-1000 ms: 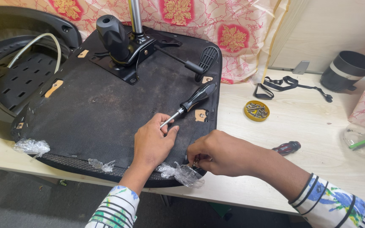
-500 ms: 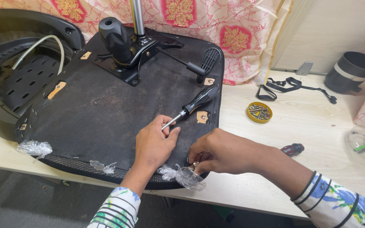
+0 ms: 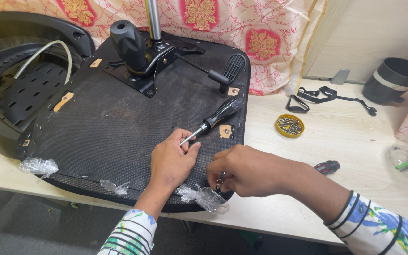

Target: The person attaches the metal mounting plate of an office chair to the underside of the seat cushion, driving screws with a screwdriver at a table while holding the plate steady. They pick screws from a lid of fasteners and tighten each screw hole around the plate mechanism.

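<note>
Head view: left hand [image 3: 170,160] flat beside screwdriver [image 3: 212,121], handle up-right; right hand [image 3: 242,170] seemingly pinches a screw [image 3: 219,181].

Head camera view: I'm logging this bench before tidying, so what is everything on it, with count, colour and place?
Chair seat: one, black, upside down on the table, left.
Seat mechanism: one, black, bolted on the seat's far side.
Screwdriver: one, black handle, lying on the seat.
Plastic wrap scraps: three, clear, along the seat's near edge.
Screw tin: one, yellow, mid-table.
Strap: one, black, far side.
Cylinder: one, black, far right.
Second screwdriver: one, dark, behind the right forearm.
Table: one, pale wood.
Left hand: on the screwdriver's shaft.
Right hand: pinching a small fastener at the seat's edge.
</note>
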